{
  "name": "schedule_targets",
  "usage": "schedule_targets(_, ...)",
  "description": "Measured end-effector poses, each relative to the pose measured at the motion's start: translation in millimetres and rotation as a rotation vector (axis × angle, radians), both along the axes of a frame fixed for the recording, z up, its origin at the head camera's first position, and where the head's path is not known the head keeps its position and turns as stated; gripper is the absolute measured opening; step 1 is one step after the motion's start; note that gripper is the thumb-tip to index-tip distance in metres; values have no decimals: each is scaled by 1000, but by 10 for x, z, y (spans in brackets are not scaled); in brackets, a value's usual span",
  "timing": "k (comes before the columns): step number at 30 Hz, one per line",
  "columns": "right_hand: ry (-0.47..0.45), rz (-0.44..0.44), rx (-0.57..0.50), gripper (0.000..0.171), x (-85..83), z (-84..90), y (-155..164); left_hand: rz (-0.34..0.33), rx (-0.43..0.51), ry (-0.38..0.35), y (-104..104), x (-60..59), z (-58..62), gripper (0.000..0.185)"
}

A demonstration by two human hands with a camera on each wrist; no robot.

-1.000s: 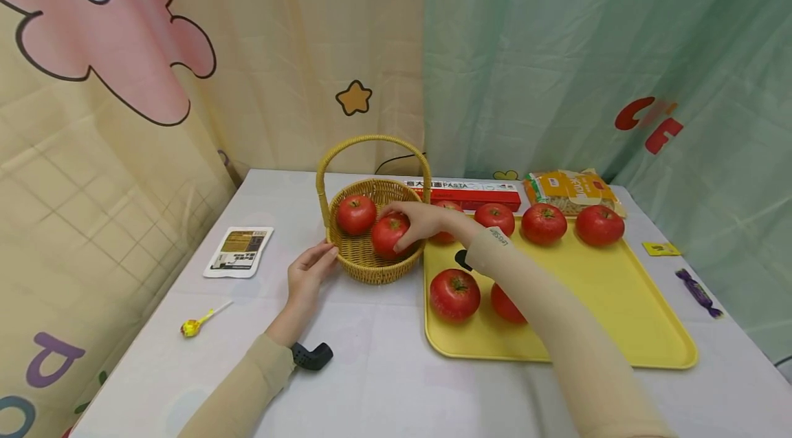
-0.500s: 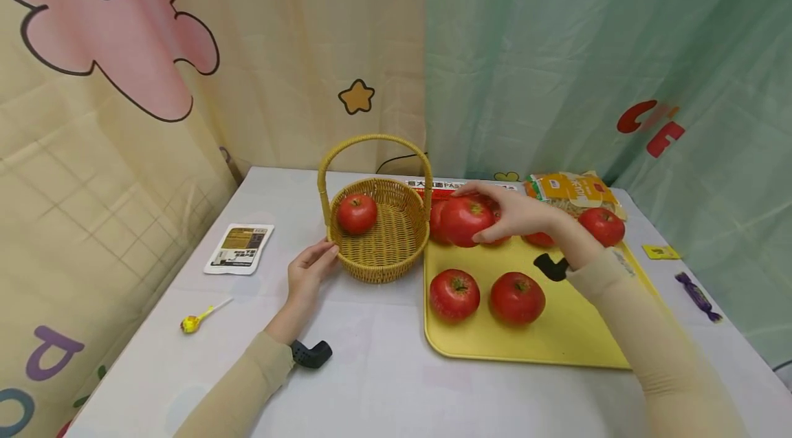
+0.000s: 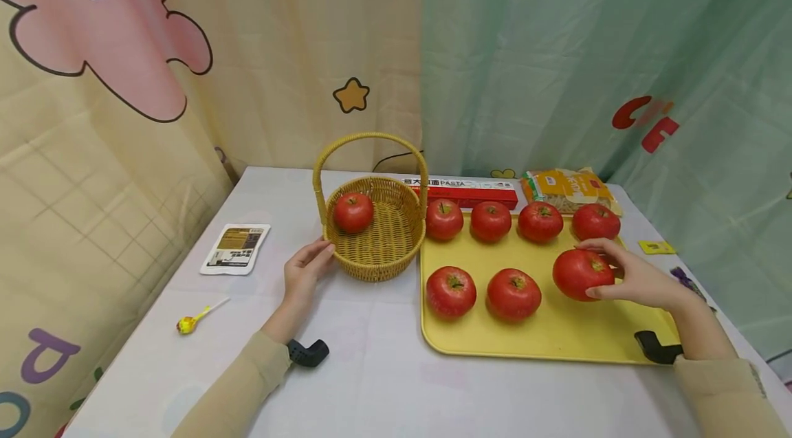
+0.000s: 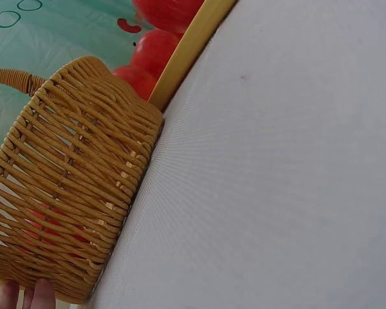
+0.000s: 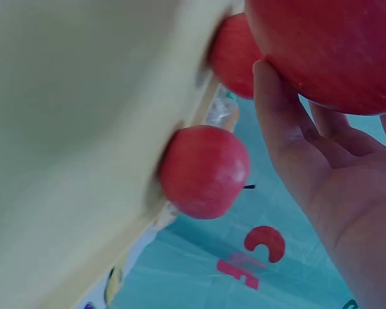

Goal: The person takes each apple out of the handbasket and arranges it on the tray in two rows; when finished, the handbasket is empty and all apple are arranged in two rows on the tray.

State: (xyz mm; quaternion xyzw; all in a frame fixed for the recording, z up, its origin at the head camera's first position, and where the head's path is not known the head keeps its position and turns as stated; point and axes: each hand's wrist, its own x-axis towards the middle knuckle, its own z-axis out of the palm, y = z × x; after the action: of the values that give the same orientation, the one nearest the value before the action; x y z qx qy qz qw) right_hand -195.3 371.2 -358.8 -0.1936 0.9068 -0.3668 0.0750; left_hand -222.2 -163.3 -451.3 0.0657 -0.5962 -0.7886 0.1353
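Note:
A wicker basket with a tall arched handle stands on the table, one red apple inside it. My left hand touches the basket's left side; in the left wrist view, fingertips lie against the outer weave. Over the right part of a yellow tray, my right hand holds another red apple between thumb and fingers. That held apple looms large in the right wrist view. Left of it on the tray sit two front apples, one of them here, and a back row of several apples.
Behind the tray lie a red pasta box and an orange food bag. A yellow packet and a purple candy are at the right. On the left lie a white packet and a lollipop. Curtains hang behind.
My right hand has lifted an apple out of the basket and carried it right, over the tray beside the front apples. My left hand has stayed at the basket.

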Motion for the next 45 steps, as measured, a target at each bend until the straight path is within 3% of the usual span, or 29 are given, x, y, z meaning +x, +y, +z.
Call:
schedule_targets(4, -41, -35, 6, 66, 64, -149, 102, -2, -7, -1, -10, -2, -4, 19)
schedule_targets(10, -70, -7, -8, 62, 74, -265, 57, -3, -11, -6, -14, 4, -3, 21)
schedule_targets(15, -72, 36, -35, 59, 69, -274, 6, -9, -2, -8, -14, 5, 0, 17)
schedule_targets(25, -109, 30, -5, 63, 54, -277, -62, -17, 8, 1, -11, 2, 10, 16)
schedule_targets(30, -147, 26, 2, 67, 52, -256, -70, -12, 9, -4, -11, -1, 12, 16)
schedule_targets(41, -218, 29, 82, 77, 50, -69, -132, -24, -14, -11, -14, 5, 38, 37)
schedule_targets(45, -150, 25, 138, 75, -15, 137, -220, -22, -4, -9, -11, 5, 35, 34)
